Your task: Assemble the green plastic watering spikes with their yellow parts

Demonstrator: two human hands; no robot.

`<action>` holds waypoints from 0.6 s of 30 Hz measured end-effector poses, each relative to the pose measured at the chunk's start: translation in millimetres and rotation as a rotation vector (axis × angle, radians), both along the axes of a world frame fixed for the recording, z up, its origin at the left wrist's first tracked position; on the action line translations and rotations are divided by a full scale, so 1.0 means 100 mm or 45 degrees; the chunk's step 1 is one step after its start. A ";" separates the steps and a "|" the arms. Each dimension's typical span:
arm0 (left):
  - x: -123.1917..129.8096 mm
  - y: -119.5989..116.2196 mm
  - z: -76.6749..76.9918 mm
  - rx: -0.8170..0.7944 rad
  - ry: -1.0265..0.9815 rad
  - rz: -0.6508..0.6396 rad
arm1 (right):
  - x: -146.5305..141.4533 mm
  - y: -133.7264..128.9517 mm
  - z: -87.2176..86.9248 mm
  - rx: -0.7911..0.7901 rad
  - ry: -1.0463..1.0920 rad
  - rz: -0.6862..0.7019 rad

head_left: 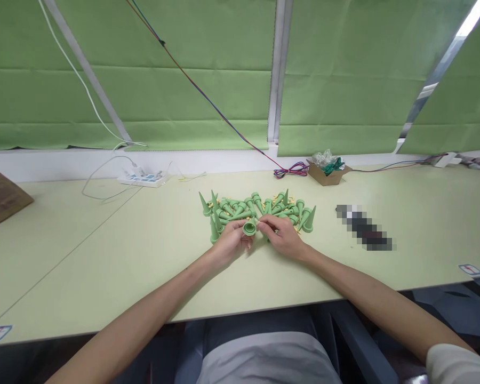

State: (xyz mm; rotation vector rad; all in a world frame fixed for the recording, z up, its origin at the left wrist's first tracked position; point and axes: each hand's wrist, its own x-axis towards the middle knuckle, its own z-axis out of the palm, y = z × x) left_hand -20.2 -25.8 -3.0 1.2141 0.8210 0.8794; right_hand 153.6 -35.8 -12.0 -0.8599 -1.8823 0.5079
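Observation:
My left hand [232, 239] is closed around a green plastic watering spike [249, 229], its hollow round end turned toward me. Close against that spike's right side, my right hand [282, 233] is pinched shut; what sits between its fingertips is too small to make out. Just beyond both hands lies a pile of similar green spikes [240, 209], most on their sides. A few stand point up, such as the upright spike [310, 220] at the right end. Small yellow pieces [290, 201] show among them.
At the back stand a small cardboard box [327, 175] with clear and green plastic inside, coiled red-blue wire [291, 170] and a white power strip [144, 178]. A blurred dark object [364, 228] lies right. A brown item [4, 197] is far left. The table's front edge runs before me.

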 end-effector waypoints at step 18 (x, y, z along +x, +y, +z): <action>-0.05 0.00 0.02 -0.151 -0.259 -0.231 | 0.03 0.01 0.00 0.023 -0.003 0.000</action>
